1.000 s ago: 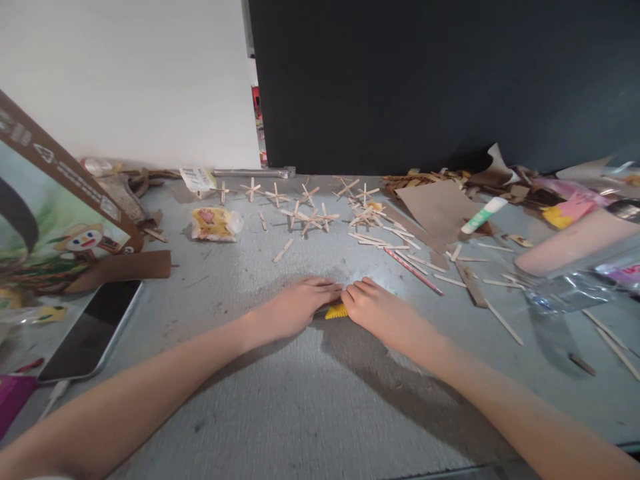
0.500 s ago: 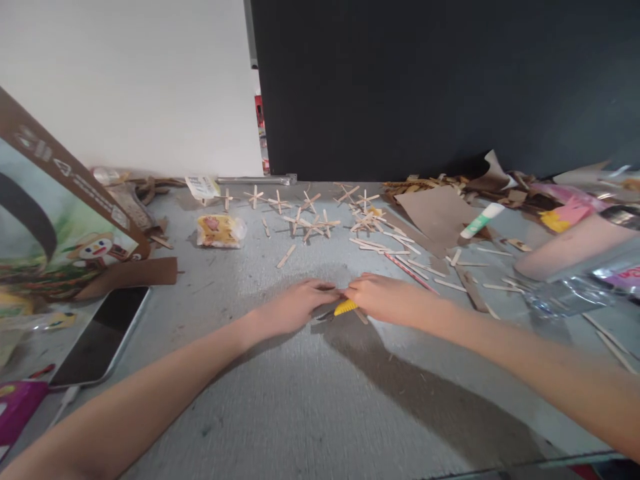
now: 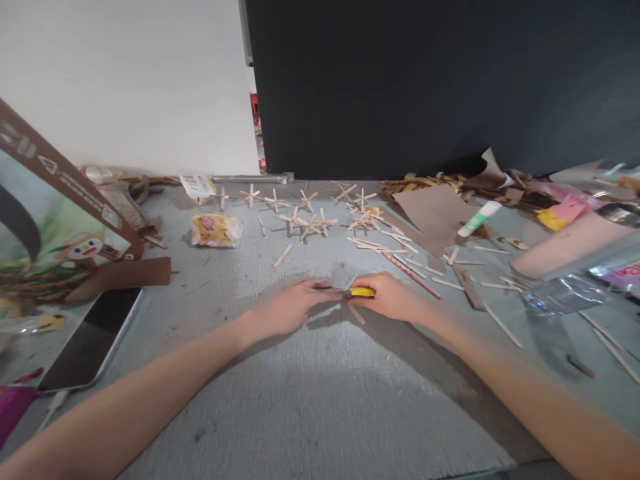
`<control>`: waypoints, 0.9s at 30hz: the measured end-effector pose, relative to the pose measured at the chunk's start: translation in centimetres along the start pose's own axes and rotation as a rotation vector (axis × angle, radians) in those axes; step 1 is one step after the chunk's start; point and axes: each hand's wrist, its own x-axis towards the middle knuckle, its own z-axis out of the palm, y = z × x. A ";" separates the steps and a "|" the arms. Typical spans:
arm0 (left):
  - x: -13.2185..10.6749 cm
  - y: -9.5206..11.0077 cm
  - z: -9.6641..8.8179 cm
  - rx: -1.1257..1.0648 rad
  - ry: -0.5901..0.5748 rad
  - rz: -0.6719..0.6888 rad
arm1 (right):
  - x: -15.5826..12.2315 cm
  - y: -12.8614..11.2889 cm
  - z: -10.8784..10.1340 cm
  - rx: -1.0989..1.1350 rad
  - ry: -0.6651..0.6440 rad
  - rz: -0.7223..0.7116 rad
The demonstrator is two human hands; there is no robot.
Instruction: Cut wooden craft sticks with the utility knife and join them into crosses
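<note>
My right hand (image 3: 395,297) is closed around a yellow utility knife (image 3: 362,292), held low over the grey table with its grey tip pointing left. Facing it, my left hand (image 3: 295,305) has its fingers pressed together at the knife's tip. A short wooden craft stick (image 3: 356,313) slants out below the fingertips; its upper end is hidden there, seemingly pinched by the left hand. Beyond the hands stand several star-shaped pieces of crossed craft sticks (image 3: 310,228). Loose craft sticks (image 3: 373,245) and a red-striped stick (image 3: 413,275) lie past my right hand.
On the left are a phone (image 3: 93,340), a printed paper bag (image 3: 65,213) and a yellow snack packet (image 3: 214,230). To the right lie a glue stick (image 3: 479,220), brown cardboard (image 3: 433,210), a pink tumbler (image 3: 570,243) and a clear plastic bottle (image 3: 565,293). A black panel (image 3: 440,87) rises behind.
The knife has turned and drawn rightward with my right hand, showing more of its yellow body. My left hand stays nearly in place. The view has shifted slightly.
</note>
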 end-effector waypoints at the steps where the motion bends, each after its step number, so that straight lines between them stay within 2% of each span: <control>1: 0.0 0.0 0.0 -0.003 0.004 -0.007 | 0.1 0.0 0.0 0.000 0.004 -0.009; 5: 0.0 0.0 0.0 -0.007 0.005 -0.004 | 0.0 0.1 0.1 -0.030 0.018 -0.051; 8: 0.0 0.0 0.0 -0.004 -0.007 0.009 | -0.5 0.2 0.3 -0.087 0.055 -0.136; 13: 0.1 0.0 0.1 -0.017 0.001 0.014 | -1.6 0.4 0.8 -0.426 0.098 -0.464; 15: 0.2 0.0 0.1 -0.015 -0.010 0.018 | -1.8 0.4 1.0 -0.574 0.123 -0.544; 22: 0.2 0.1 0.1 -0.003 0.008 0.028 | -2.1 -0.4 1.1 -0.776 0.108 -0.550; 27: 0.2 0.2 0.1 0.002 0.008 0.031 | -2.3 -0.8 0.9 -0.810 0.087 -0.535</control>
